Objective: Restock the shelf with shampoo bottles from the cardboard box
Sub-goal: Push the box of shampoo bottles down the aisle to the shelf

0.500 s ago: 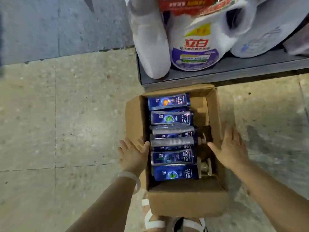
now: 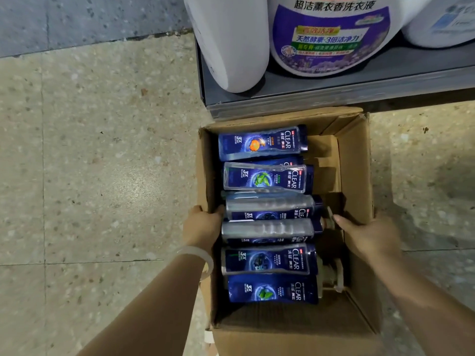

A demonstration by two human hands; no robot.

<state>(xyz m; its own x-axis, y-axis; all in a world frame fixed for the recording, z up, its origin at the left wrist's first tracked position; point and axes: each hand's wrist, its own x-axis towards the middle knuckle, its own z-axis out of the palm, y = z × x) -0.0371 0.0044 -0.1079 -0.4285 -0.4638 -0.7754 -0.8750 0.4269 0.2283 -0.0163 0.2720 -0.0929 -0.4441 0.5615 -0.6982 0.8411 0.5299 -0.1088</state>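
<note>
Speckled floor tiles (image 2: pixel 102 150) surround a cardboard box (image 2: pixel 357 160) of shampoo bottles (image 2: pixel 264 176) below a grey shelf (image 2: pixel 334 98) crowded with detergent jugs (image 2: pixel 331 37). Left hand (image 2: pixel 203 227) grips the box's left wall; right hand (image 2: pixel 370 235) clasps its right wall.

left grip (image 2: pixel 203 224): fingers curled, forearm reaching forward | right grip (image 2: pixel 365 235): thumb out, forearm reaching forward
</note>
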